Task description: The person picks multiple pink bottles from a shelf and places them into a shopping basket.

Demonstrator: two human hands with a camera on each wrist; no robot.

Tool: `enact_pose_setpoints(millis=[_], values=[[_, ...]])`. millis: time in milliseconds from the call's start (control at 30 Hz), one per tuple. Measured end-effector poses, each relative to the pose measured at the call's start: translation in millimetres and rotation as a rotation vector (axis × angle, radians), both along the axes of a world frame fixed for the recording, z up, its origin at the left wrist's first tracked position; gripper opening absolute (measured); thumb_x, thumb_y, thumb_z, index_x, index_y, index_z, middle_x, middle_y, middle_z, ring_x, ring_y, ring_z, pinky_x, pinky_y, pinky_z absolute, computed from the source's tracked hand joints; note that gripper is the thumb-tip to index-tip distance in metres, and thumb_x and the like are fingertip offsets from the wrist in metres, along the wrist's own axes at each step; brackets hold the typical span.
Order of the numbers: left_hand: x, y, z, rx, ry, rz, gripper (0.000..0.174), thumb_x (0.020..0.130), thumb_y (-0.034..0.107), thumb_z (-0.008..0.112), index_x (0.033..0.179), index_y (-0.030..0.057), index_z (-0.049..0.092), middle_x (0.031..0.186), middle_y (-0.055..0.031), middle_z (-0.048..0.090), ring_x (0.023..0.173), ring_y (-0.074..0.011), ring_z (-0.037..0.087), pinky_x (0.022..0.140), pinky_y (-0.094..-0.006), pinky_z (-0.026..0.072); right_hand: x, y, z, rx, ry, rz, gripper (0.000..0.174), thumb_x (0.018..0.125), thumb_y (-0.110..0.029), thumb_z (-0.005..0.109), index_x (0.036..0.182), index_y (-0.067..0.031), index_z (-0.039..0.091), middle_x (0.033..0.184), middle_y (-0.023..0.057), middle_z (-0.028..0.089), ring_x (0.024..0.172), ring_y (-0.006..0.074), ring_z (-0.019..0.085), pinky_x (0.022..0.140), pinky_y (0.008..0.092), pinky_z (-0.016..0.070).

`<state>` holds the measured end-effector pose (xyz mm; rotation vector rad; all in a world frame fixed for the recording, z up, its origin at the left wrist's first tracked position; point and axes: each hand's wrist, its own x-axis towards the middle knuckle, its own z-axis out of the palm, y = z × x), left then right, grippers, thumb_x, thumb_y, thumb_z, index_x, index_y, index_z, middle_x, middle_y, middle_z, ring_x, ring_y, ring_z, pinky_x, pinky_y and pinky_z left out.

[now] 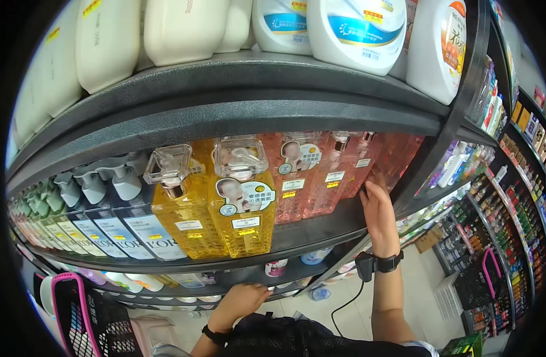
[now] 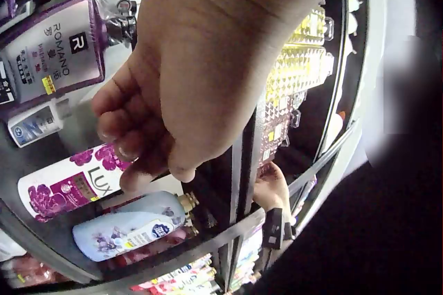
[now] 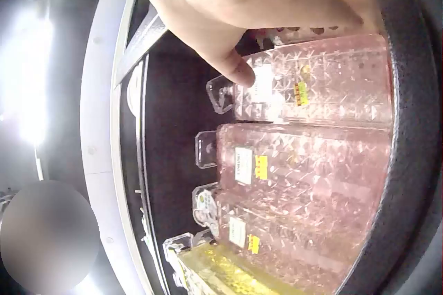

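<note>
Pink bottle (image 3: 339, 87): is standing upright on the black shelf (image 1: 320, 229), to the right of two matching pink bottles (image 3: 311, 160) as I am facing the row.
Body: is showing translucent, squared walls with a faceted diamond pattern.
Cap (image 3: 220, 96): is sitting in place over the top, clear and angular.
Front label (image 3: 261, 84): is facing outward, white, its print being too blurred for me to read.
Sticker (image 3: 301, 94): is showing yellow below the label.
Spacing: the bottle is standing just beside its pink neighbour.
Coverage: the right hand (image 1: 380, 214) is partly hiding the shoulder.
</note>
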<state>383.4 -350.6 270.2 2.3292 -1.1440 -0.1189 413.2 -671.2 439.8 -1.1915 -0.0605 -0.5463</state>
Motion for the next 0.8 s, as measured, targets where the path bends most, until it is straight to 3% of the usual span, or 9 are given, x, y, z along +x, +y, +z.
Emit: enact_pose_setpoints(millis=[167,333,500,633,700,800], values=[[-11.1,-2.8,-3.1,0.058,-0.025,0.051,0.025,0.091,0.026,0.051,0.083,0.0057,0.063,0.078,-0.0109,0.063,0.073,-0.0332,0.062,0.063,-0.0421,0.0497,35.5,-27.2,-31.2,0.069,0.067,0.147,0.052,0.088,-0.012,0.058,0.135,-0.0033,0.038,0.135,0.0053,0.046,0.126,0.0187,0.041,0.106,0.0314,0.0267],[-16.8,-12.9,2.9,0.072,-0.018,0.058,0.025,0.091,0.026,0.05,0.083,0.0057,0.063,0.077,-0.0114,0.063,0.071,-0.034,0.062,0.062,-0.0433,0.0494,32.3,-17.2,-28.9,-0.094,0.034,0.037,0.054,0.087,-0.014,0.063,0.133,0.0011,0.039,0.127,0.0108,0.051,0.117,0.0176,0.048,0.102,0.0314,0.0333],[-21.2,-29.8,4.0,0.079,-0.054,0.015,0.028,0.093,0.027,0.049,0.08,0.0053,0.062,0.077,-0.0118,0.063,0.072,-0.0331,0.062,0.063,-0.0428,0.0491,25.3,-11.1,-27.0,-0.095,0.024,0.007,0.054,0.085,-0.018,0.069,0.127,0.0027,0.041,0.122,0.0114,0.054,0.111,0.0183,0.051,0.097,0.0302,0.0387],[-23.9,-41.8,10.5,0.055,-0.061,-0.023,0.029,0.093,0.027,0.048,0.08,0.0052,0.063,0.079,-0.011,0.064,0.073,-0.0312,0.062,0.064,-0.0415,0.0493,23.7,-8.9,-36.6,-0.17,-0.006,-0.134,0.054,0.083,-0.022,0.072,0.119,0.003,0.041,0.115,0.0136,0.055,0.109,0.0182,0.052,0.095,0.0302,0.0397],[-25.0,-46.5,11.8,0.083,-0.062,-0.018,0.029,0.093,0.027,0.048,0.081,0.0053,0.063,0.079,-0.0109,0.064,0.074,-0.031,0.062,0.064,-0.0414,0.0495,11.8,-0.7,-33.3,-0.343,0.036,-0.265,0.054,0.083,-0.022,0.072,0.117,0.0045,0.04,0.115,0.0157,0.055,0.107,0.0188,0.054,0.093,0.0308,0.0413],[-26.2,-51.1,6.3,0.113,-0.048,-0.017,0.029,0.094,0.027,0.048,0.083,0.0055,0.064,0.081,-0.0112,0.064,0.077,-0.0315,0.062,0.067,-0.0413,0.0492,4.3,3.7,-39.1,-0.407,-0.009,-0.331,0.056,0.084,-0.019,0.07,0.122,0.0057,0.037,0.118,0.0192,0.055,0.107,0.0221,0.055,0.092,0.0328,0.0428]])
